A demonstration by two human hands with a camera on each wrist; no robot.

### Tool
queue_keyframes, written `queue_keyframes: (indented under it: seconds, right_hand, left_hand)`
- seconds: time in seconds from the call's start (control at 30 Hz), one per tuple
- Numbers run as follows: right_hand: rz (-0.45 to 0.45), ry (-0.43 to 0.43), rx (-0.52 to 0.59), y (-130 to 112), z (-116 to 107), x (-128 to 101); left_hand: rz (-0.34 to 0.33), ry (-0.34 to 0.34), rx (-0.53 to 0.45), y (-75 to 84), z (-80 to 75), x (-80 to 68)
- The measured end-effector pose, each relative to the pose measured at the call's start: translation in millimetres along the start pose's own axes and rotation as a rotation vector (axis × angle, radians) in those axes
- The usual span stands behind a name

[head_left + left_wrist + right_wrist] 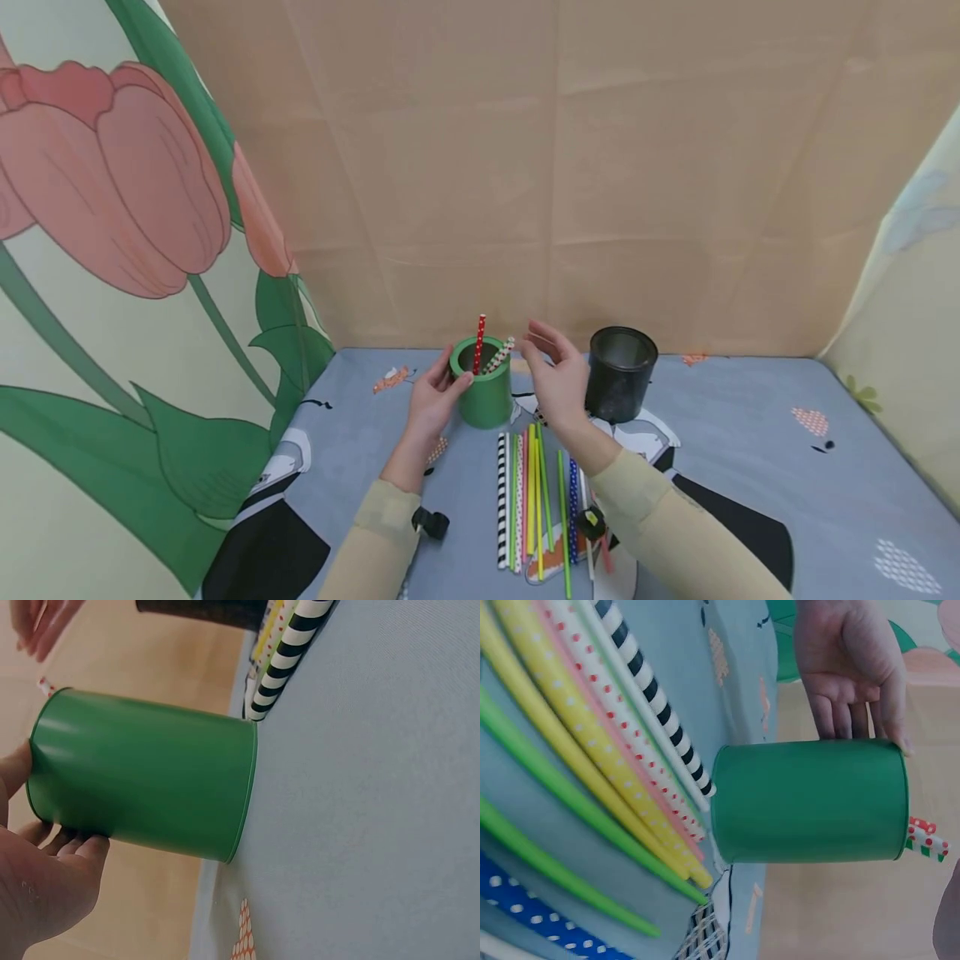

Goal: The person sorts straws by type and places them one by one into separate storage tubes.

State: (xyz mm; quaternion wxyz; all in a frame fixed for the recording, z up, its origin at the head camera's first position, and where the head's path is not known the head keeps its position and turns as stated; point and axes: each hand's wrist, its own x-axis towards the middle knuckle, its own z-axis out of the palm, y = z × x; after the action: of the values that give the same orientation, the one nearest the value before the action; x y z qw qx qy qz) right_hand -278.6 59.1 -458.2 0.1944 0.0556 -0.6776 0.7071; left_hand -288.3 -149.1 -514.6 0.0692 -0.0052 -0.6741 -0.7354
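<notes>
Green and smooth, the cup [482,390] is a plain cylinder with a thin rim, and it stands upright on the tabletop [750,467], which a blue-grey cloth with cartoon prints covers. It is near the back wall, a little left of the middle. Two straws stand in the cup: a red straw [479,342] with white dots, which is almost upright, and a second straw [500,354] with red and green marks, which leans to the right over the rim.

Just in front of the cup a row of straws [532,492] lies flat on the cloth, side by side: one with black and white stripes, one white with red dots, yellow ones, green ones and a blue one with white dots. In the right wrist view the ends of the striped and the dotted ones come very close to the base of the cup. To the right of the cup stands a black cup [621,373], also upright; I cannot tell what is in it.

The left hand [437,400] holds the green cup from the left side, with the thumb at the rim and the fingers curled around the wall. The right hand [557,375] is raised between the two cups, with relaxed, spread fingers, and holds nothing. Both arms wear beige sleeves.
</notes>
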Motion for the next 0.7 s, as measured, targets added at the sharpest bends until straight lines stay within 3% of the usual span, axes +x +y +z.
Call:
queue_keyframes:
  seconds: [0.17,0.3,0.7]
  right_hand:
    - [-0.098,0.115,0.035,10,-10,-7]
    - [-0.078,0.143,0.022,15,-24,-16]
    - [0.355,0.017,-0.147,31,-77,-34]
  left_hand:
    - [-0.013,0.005,0.005,-0.7,0.1,0.5]
    - [-0.015,0.009,0.011,-0.2,0.5,-0.7]
    - [-0.028,0.013,0.001,-1.8,1.1,0.9]
